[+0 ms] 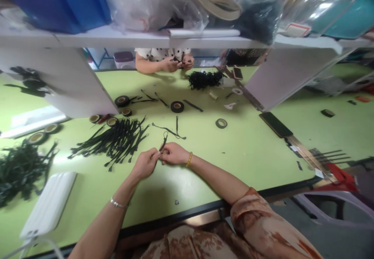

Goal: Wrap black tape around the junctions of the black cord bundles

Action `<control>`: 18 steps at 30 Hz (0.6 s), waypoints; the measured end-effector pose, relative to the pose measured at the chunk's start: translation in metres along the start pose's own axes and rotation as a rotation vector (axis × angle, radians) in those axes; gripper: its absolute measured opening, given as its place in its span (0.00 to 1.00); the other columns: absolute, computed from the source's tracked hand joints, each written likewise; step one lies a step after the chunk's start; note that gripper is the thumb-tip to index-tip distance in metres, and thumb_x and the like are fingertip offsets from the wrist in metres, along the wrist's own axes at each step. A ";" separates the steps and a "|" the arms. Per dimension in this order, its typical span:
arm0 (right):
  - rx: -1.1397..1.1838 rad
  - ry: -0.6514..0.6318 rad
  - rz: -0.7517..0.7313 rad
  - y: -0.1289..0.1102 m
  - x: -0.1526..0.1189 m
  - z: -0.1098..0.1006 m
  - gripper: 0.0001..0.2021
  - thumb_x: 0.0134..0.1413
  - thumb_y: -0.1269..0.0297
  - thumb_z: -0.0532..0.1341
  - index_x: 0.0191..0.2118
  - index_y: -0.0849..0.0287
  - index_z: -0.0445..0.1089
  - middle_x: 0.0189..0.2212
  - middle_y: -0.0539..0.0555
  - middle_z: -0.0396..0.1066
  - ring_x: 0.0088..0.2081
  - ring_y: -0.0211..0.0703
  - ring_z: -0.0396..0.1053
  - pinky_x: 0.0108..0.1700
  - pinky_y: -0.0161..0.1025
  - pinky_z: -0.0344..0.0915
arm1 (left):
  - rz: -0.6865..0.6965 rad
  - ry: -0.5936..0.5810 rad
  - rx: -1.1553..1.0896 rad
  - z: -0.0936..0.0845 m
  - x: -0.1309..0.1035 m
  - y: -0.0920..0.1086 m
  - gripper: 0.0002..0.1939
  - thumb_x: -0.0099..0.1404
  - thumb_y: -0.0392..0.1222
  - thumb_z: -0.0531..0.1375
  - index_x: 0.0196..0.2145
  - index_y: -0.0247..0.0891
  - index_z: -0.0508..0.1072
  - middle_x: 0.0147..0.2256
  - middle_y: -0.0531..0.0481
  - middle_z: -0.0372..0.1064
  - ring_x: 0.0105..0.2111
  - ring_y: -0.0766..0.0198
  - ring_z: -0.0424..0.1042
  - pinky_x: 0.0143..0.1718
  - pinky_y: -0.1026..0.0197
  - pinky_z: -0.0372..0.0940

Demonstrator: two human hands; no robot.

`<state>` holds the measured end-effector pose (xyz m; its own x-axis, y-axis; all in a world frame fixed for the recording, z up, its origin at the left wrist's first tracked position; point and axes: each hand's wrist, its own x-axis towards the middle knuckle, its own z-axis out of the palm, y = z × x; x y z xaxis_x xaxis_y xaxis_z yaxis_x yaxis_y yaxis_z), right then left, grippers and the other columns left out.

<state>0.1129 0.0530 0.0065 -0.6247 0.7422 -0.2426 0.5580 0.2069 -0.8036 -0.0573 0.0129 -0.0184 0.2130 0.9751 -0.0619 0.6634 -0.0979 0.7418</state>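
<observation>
My left hand point(146, 162) and my right hand point(174, 154) meet over the green table, fingers pinched together on a short black strap point(163, 142). A thin loop at the strap's far end sticks up past my fingers; its near end is hidden in them. Just beyond my hands lie loose black straps point(169, 130) with looped ends. To the left of my left hand spreads a pile of similar black straps point(119, 140). A roll of black tape point(177, 106) and another tape roll point(221, 123) lie farther off.
A white power strip point(49, 202) and a dark green heap of straps point(20, 171) are at the left. A phone point(276, 125) lies at the right. Across the table, under a loaded shelf point(146, 41), a co-worker's hands point(178, 63) hold something dark near a black bundle point(206, 79).
</observation>
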 end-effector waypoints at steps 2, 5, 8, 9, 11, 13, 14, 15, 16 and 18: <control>-0.021 -0.025 -0.018 -0.001 0.000 -0.002 0.06 0.55 0.69 0.59 0.30 0.63 0.73 0.21 0.48 0.73 0.22 0.32 0.62 0.28 0.29 0.54 | 0.030 -0.014 0.041 -0.001 -0.001 0.001 0.19 0.66 0.53 0.47 0.22 0.40 0.58 0.18 0.56 0.56 0.21 0.67 0.56 0.26 0.64 0.52; -0.118 0.001 -0.023 -0.003 0.000 -0.002 0.08 0.55 0.67 0.60 0.26 0.62 0.71 0.20 0.48 0.71 0.22 0.33 0.61 0.28 0.31 0.53 | 0.067 -0.015 0.104 -0.002 -0.002 0.002 0.18 0.66 0.50 0.46 0.22 0.40 0.58 0.19 0.54 0.58 0.21 0.66 0.57 0.26 0.64 0.52; -0.257 0.096 0.005 -0.003 0.000 0.003 0.08 0.55 0.64 0.59 0.28 0.61 0.71 0.23 0.50 0.71 0.24 0.36 0.61 0.27 0.33 0.50 | 0.084 0.014 0.183 0.000 -0.002 0.002 0.16 0.67 0.48 0.46 0.22 0.40 0.57 0.18 0.53 0.59 0.21 0.65 0.57 0.26 0.63 0.50; -0.298 0.126 0.013 -0.003 0.000 0.005 0.08 0.55 0.63 0.59 0.30 0.60 0.71 0.24 0.50 0.72 0.25 0.37 0.61 0.27 0.34 0.50 | 0.086 0.024 0.205 0.001 -0.002 0.002 0.16 0.67 0.47 0.46 0.22 0.41 0.57 0.18 0.53 0.59 0.20 0.65 0.57 0.26 0.63 0.50; -0.350 0.163 0.024 -0.002 -0.002 0.010 0.08 0.56 0.62 0.58 0.32 0.60 0.71 0.27 0.52 0.73 0.26 0.39 0.63 0.28 0.35 0.50 | 0.085 0.036 0.233 0.003 -0.002 0.002 0.16 0.67 0.46 0.46 0.23 0.41 0.58 0.18 0.52 0.59 0.21 0.64 0.57 0.26 0.62 0.49; -0.385 0.183 0.034 -0.001 -0.003 0.015 0.09 0.57 0.62 0.56 0.34 0.59 0.72 0.29 0.53 0.75 0.28 0.41 0.66 0.29 0.36 0.51 | 0.080 0.050 0.243 0.005 -0.001 0.004 0.15 0.66 0.46 0.47 0.23 0.40 0.59 0.19 0.52 0.60 0.21 0.64 0.57 0.27 0.62 0.49; -0.403 0.202 0.041 -0.001 -0.004 0.018 0.09 0.57 0.63 0.56 0.35 0.59 0.73 0.30 0.54 0.75 0.29 0.42 0.67 0.29 0.36 0.51 | 0.077 0.042 0.239 0.006 -0.001 0.005 0.15 0.66 0.45 0.47 0.23 0.40 0.59 0.19 0.52 0.60 0.21 0.64 0.57 0.27 0.62 0.49; -0.421 0.226 0.048 -0.001 -0.004 0.019 0.09 0.57 0.65 0.56 0.36 0.59 0.73 0.31 0.54 0.76 0.30 0.43 0.68 0.30 0.37 0.52 | 0.069 0.030 0.225 0.006 -0.002 0.006 0.15 0.66 0.45 0.48 0.23 0.40 0.60 0.19 0.52 0.60 0.21 0.65 0.57 0.27 0.62 0.49; -0.436 0.250 0.054 0.000 -0.003 0.020 0.09 0.56 0.66 0.55 0.37 0.58 0.73 0.32 0.55 0.77 0.32 0.44 0.70 0.31 0.37 0.52 | 0.060 0.019 0.200 0.005 -0.003 0.008 0.14 0.66 0.44 0.48 0.23 0.40 0.60 0.19 0.53 0.59 0.21 0.65 0.56 0.27 0.62 0.49; -0.458 0.281 0.074 0.001 -0.001 0.019 0.10 0.57 0.67 0.55 0.38 0.58 0.74 0.33 0.55 0.77 0.33 0.45 0.71 0.32 0.37 0.53 | 0.054 -0.006 0.109 0.003 -0.006 0.013 0.14 0.65 0.43 0.50 0.22 0.40 0.59 0.18 0.54 0.57 0.21 0.66 0.55 0.26 0.63 0.49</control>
<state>0.1041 0.0401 -0.0046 -0.4395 0.8943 -0.0843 0.8153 0.3578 -0.4552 -0.0477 0.0057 -0.0104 0.2548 0.9666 -0.0279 0.7245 -0.1717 0.6675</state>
